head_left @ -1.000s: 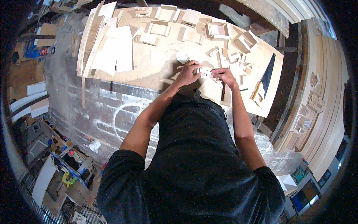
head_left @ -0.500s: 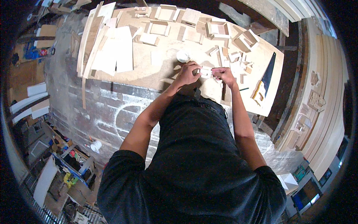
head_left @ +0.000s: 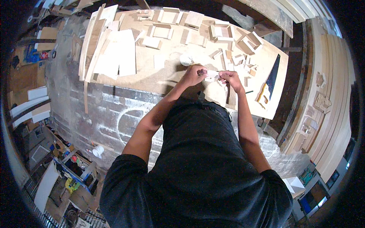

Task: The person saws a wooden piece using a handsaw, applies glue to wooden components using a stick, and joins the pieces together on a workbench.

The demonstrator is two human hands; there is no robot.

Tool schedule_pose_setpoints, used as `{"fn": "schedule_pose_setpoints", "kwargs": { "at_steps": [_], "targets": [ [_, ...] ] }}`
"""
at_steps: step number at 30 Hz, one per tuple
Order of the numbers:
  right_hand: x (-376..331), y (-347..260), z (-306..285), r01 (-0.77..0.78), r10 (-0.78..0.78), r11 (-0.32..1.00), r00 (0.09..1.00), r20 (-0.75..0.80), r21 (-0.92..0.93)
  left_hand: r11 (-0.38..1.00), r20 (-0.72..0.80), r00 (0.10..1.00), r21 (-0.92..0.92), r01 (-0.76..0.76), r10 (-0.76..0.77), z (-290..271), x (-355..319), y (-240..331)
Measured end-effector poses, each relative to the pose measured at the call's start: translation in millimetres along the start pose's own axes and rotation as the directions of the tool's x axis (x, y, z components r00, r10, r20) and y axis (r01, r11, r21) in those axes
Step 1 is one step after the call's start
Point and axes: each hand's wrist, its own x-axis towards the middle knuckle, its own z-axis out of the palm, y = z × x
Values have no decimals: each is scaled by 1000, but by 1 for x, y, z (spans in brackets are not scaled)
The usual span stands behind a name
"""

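Between my two hands is a small pale wooden piece [head_left: 212,75], held just above the near edge of the wooden board. My left hand [head_left: 193,76] pinches its left end, and the fingers of my right hand [head_left: 231,79] are closed at its right end. Bright glare and my fingers hide the piece's exact shape. Just beyond my left hand stands a round white container [head_left: 186,59]. Small wood offcuts [head_left: 243,60] lie scattered past my right hand. A dark green pencil-like stick [head_left: 249,92] rests to its right.
A handsaw [head_left: 272,78] with a yellowish handle lies at the board's right end. Several small wooden boxes and frames [head_left: 221,31] line the far side. White sheets and long strips [head_left: 118,53] are stacked at left. A white cup [head_left: 98,151] sits lower left.
Both hands stay at the same spot around the small wooden piece. The piece has turned slightly, and my fingers have shifted a little on it.
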Motion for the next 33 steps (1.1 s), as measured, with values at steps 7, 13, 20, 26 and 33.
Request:
{"fn": "schedule_pose_setpoints", "kwargs": {
  "at_steps": [7, 13, 20, 26, 33],
  "targets": [
    [-7, 0, -6, -14, 10, 995, 999, 41, 99, 985, 75, 989, -107, 133, -126, 0, 6, -13],
    [-5, 10, 0, -8, -2, 993, 996, 84, 119, 981, 23, 992, -145, 128, -126, 3, 2, -22],
    [-5, 9, 11, -43, 33, 993, 995, 97, 106, 987, 0, 994, -122, 107, -108, 2, -1, -34],
    [-6, 9, 14, -41, 30, 989, 997, 75, 143, 990, -12, 994, -86, 112, -113, 5, -2, -39],
    [-4, 12, 14, -60, 50, 990, 996, 78, 131, 990, -16, 991, -59, 130, -131, 7, -3, -41]
  ]
}}
